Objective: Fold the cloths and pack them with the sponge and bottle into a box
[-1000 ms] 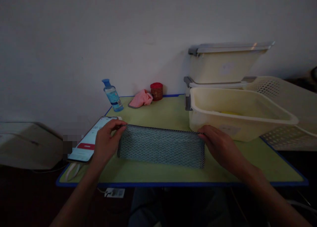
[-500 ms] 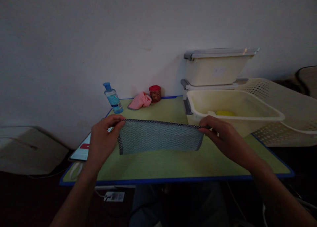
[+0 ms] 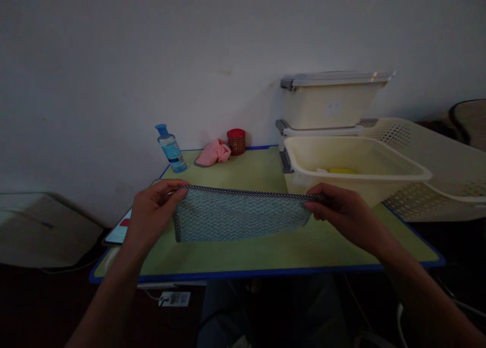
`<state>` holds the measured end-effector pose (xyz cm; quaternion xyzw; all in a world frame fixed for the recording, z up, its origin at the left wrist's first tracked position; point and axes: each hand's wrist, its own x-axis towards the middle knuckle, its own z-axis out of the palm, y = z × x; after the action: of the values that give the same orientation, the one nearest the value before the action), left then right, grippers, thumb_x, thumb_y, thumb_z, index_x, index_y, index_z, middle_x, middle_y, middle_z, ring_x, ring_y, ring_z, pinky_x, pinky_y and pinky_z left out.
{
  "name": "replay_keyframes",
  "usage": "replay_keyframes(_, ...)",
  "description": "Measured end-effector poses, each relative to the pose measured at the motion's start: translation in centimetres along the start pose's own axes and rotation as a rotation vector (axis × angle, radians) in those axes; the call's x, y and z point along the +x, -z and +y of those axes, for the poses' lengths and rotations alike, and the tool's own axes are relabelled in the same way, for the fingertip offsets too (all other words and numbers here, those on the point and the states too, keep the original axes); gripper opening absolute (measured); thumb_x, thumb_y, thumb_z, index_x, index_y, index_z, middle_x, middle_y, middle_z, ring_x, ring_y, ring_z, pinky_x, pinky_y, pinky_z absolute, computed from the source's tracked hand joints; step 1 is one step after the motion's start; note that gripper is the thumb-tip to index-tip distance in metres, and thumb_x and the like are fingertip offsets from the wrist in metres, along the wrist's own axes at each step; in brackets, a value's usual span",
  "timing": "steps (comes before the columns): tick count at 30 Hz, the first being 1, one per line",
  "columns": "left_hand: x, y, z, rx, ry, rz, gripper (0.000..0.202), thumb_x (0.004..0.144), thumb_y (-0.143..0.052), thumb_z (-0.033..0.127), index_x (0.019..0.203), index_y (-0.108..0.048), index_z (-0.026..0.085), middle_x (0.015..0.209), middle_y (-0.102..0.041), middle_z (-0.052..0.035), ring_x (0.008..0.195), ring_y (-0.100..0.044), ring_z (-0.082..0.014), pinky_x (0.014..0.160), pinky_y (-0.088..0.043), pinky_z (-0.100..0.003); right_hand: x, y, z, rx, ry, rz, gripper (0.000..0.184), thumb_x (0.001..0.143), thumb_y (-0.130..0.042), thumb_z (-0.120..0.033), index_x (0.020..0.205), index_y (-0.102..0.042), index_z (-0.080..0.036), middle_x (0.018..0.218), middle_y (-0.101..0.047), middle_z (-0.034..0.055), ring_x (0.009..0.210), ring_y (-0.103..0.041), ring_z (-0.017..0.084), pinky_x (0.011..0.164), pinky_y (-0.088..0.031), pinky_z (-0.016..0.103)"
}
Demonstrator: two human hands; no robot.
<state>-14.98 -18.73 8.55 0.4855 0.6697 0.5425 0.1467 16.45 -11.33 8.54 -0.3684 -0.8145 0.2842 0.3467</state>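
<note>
A blue-grey cleaning cloth (image 3: 239, 215) with a dark checked border hangs stretched between my hands, above the front half of the green table (image 3: 243, 259). My left hand (image 3: 154, 208) pinches its upper left corner between thumb and fingers. At the upper right corner, my right hand (image 3: 339, 208) grips the border the same way. The cloth's lower edge hangs free, a little higher on the right side. Beyond it lie a crumpled pink cloth (image 3: 213, 153) and a small red lidded container (image 3: 236, 142).
A blue bottle (image 3: 171, 149) stands at the back left. Close to my left forearm lies a phone or tablet (image 3: 118, 231). On the right are an open cream bin (image 3: 357, 178) with something yellow (image 3: 341, 170) inside, a lidded box (image 3: 330, 105) and a perforated basket (image 3: 440, 160).
My hands have moved slightly apart and down, my left hand shifting left. The cloth's lower left corner now hangs further left and lower. Both hands still hold the cloth.
</note>
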Motion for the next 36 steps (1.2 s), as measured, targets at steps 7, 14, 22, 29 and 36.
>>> replay_keyframes(7, -0.1, -0.1, -1.1, 0.050, -0.033, -0.009, 0.018, 0.065, -0.059, 0.036, 0.073, -0.065, 0.021, 0.071, -0.067, 0.0003, 0.068, -0.061, -0.0172, 0.063, -0.047, -0.024, 0.2, -0.2, -0.3, -0.189, 0.033, 0.096, 0.022, 0.081, -0.046, -0.032, 0.066, -0.053, -0.018, 0.046, -0.045, -0.0030, 0.044, -0.043, 0.010, 0.042, -0.032, 0.021)
replay_keyframes(14, -0.3, 0.3, -1.0, -0.050, 0.010, -0.007, 0.017, 0.060, -0.063, 0.035, 0.068, -0.063, 0.020, 0.066, -0.063, 0.0005, 0.062, -0.056, -0.0149, 0.058, -0.043, -0.023, 0.2, -0.2, -0.4, -0.141, 0.026, 0.104, 0.028, 0.081, -0.048, -0.038, 0.061, -0.052, -0.019, 0.046, -0.044, -0.0027, 0.044, -0.040, 0.010, 0.042, -0.030, 0.022)
replay_keyframes(22, -0.6, 2.6, 0.0, -0.116, 0.149, -0.308, 0.015, 0.053, -0.067, 0.034, 0.058, -0.062, 0.021, 0.051, -0.055, 0.0015, 0.047, -0.048, -0.0123, 0.044, -0.037, -0.022, -0.2, 1.6, -0.5, 0.197, -0.119, -0.208, 0.041, 0.074, -0.055, -0.056, 0.057, -0.052, -0.019, 0.045, -0.039, -0.0043, 0.040, -0.036, 0.007, 0.036, -0.027, 0.020)
replay_keyframes(29, 0.0, 0.9, -1.4, -0.022, -0.003, -0.215, 0.017, 0.062, -0.060, 0.036, 0.065, -0.062, 0.019, 0.059, -0.059, 0.0007, 0.058, -0.053, -0.0138, 0.055, -0.040, -0.023, -0.1, -0.4, 0.1, 0.030, -0.045, 0.036, 0.025, 0.077, -0.056, -0.041, 0.069, -0.059, -0.017, 0.049, -0.049, -0.0027, 0.043, -0.044, 0.008, 0.042, -0.036, 0.020)
replay_keyframes(36, -0.2, 1.8, -1.2, -0.207, 0.130, -0.192, 0.016, 0.059, -0.066, 0.034, 0.066, -0.063, 0.020, 0.061, -0.058, 0.0019, 0.056, -0.050, -0.0114, 0.053, -0.040, -0.021, -0.2, 0.7, -0.5, 0.112, -0.073, 0.014, 0.028, 0.078, -0.054, -0.042, 0.065, -0.057, -0.018, 0.043, -0.045, -0.0037, 0.039, -0.040, 0.008, 0.038, -0.030, 0.020)
